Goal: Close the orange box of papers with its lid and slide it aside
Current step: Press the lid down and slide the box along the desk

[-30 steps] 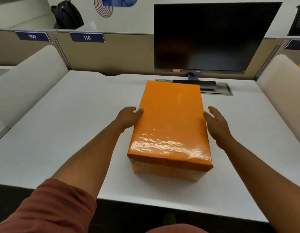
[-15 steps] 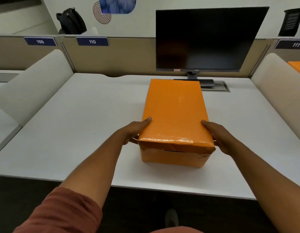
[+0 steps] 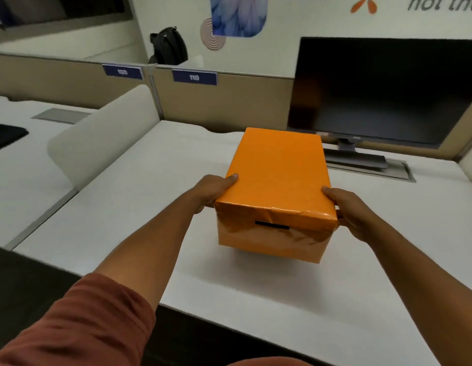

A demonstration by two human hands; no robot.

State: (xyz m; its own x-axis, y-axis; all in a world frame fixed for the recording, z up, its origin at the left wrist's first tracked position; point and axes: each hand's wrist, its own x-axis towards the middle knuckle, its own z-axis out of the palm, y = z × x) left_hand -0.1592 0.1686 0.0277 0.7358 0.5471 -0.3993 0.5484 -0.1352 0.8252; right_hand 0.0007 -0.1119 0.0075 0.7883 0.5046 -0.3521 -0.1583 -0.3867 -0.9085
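Observation:
The orange box (image 3: 272,239) stands on the white desk (image 3: 139,207) with its glossy orange lid (image 3: 278,170) sitting on top, covering the papers. The lid's near edge is creased, and a dark slot shows on the box's front face. My left hand (image 3: 211,190) grips the left side near the front corner, thumb on the lid's top. On the opposite side my right hand (image 3: 353,210) clasps the box the same way, fingers tucked under the lid's rim.
A dark monitor (image 3: 380,93) on its stand is right behind the box, by a cable hatch (image 3: 398,171). Padded dividers (image 3: 102,136) flank the desk on the left and far right. A black bag (image 3: 167,47) rests beyond the partition.
My hands went from hovering beside the lid to gripping the box's near corners. The view has swung left, so the box now appears further right and closer to the monitor.

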